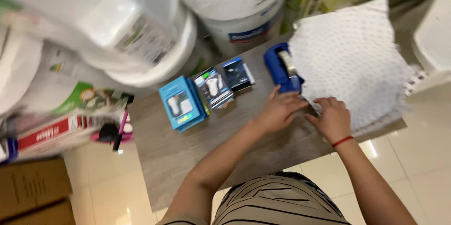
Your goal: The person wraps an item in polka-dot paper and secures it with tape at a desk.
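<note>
My left hand (278, 111) rests on the grey board (188, 159), fingers spread, its fingertips touching the near end of a blue tape dispenser (280, 67). My right hand (332, 118), with a red band at the wrist, lies on the near edge of a stack of white dotted foam sheets (352, 51), fingers curled at the edge. Whether it pinches a sheet is unclear. Left of my hands lie a light blue product box (181, 103) and two smaller dark packages (213, 87) (238, 73).
White plastic buckets (235, 4) and white sacks (84, 27) crowd the far side. A red and white box (56, 131) and a pink object (112, 133) lie at the left. Brown cartons (33, 192) sit on the glossy tiled floor at the lower left.
</note>
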